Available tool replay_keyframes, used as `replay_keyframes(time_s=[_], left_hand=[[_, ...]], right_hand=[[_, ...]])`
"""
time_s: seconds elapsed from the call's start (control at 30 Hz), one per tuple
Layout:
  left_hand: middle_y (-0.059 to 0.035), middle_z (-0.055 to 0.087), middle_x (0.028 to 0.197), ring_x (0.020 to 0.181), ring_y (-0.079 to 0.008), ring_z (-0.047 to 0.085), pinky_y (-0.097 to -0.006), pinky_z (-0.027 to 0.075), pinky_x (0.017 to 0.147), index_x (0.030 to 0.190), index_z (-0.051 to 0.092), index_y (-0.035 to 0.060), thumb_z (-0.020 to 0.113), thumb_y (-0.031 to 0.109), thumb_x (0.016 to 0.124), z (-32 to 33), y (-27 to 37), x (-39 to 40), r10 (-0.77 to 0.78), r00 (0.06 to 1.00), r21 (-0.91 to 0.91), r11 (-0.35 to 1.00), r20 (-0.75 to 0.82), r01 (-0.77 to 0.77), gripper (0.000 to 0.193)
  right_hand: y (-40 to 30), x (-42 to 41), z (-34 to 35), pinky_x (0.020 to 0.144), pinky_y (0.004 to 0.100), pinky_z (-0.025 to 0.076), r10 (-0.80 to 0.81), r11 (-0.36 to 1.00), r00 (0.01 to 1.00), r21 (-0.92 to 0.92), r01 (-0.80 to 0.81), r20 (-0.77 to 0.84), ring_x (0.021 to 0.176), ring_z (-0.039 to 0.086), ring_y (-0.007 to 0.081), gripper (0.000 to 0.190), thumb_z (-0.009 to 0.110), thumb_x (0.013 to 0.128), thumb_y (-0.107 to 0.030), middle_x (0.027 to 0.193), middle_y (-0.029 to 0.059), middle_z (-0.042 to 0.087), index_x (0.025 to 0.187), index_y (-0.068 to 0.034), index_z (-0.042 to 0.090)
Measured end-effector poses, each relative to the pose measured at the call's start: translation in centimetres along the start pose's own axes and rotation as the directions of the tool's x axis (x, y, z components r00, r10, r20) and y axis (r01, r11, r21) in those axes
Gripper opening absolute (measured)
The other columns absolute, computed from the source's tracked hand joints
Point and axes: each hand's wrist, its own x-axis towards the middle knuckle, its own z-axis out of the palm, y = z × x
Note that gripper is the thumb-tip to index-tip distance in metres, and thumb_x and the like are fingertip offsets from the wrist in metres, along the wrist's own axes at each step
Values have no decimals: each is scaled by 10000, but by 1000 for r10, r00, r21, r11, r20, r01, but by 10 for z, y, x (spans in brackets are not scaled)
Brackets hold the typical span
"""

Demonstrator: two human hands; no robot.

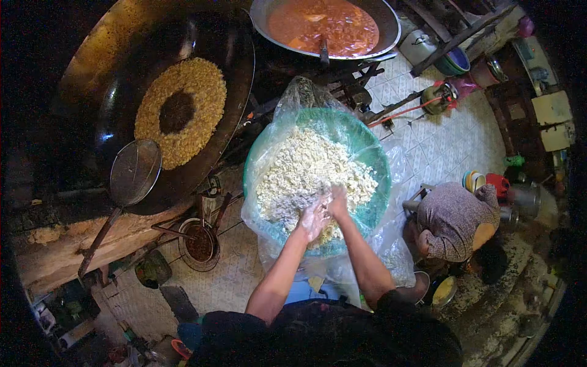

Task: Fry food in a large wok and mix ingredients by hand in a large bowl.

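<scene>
A green basin (381, 183) lined with clear plastic sheeting (394, 257) stands before me. Inside it lies a heap of pale, flour-coated crumbly pieces (307, 160). My left hand (314, 219), whitened with flour, is over the near part of the heap, palm partly turned up and fingers apart. Close against it, perhaps touching, is my right hand (338, 202), blurred; its fingers and anything between them cannot be made out.
At the left, a large wok (250, 91) holds a ring of golden pieces (202, 133), with a wire skimmer (136, 172) at its near rim. A pan of reddish-orange liquid (323, 27) stands beyond the basin. Another person (454, 220) bends low at the right. A small pot (198, 243) stands left.
</scene>
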Motion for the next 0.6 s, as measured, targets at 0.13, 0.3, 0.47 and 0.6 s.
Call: replay_keyframes(time_s=[0.13,0.3,0.47,0.6], left_hand=[[-155,456,1204,1121,-257,424,-355,326,937,1237,395,91,440,420,821,-134,22,39,516,851,778,573,-97,-258,533],[-210,283,1321,1237,-396,190,-397,168,1021,1311,275,139,538,441,740,-97,-12,67,702,641,949,190,-309,249,697],[-166,399,1263,1169,-293,368,-338,284,961,1264,362,95,538,366,785,-85,-19,55,503,772,746,663,-388,-57,578],[-140,443,1185,1061,-259,427,-332,342,883,1241,378,92,507,334,808,-81,-15,52,412,803,560,820,-431,-120,513]], right_hand=[[-55,9,-20,984,405,252,269,926,953,236,-296,139,1184,295,393,557,502,767,-314,1266,270,321,1233,-36,375],[-56,-17,30,930,342,319,452,878,887,129,-461,95,1124,402,299,674,527,773,-435,1209,226,423,1199,62,369],[-60,-18,27,929,361,318,349,292,811,768,-570,469,1108,410,251,660,485,804,-455,1237,168,411,1240,21,351],[-58,-8,7,883,324,361,243,85,763,770,-632,599,1028,473,209,462,476,832,-332,1152,107,493,1158,-5,456]])
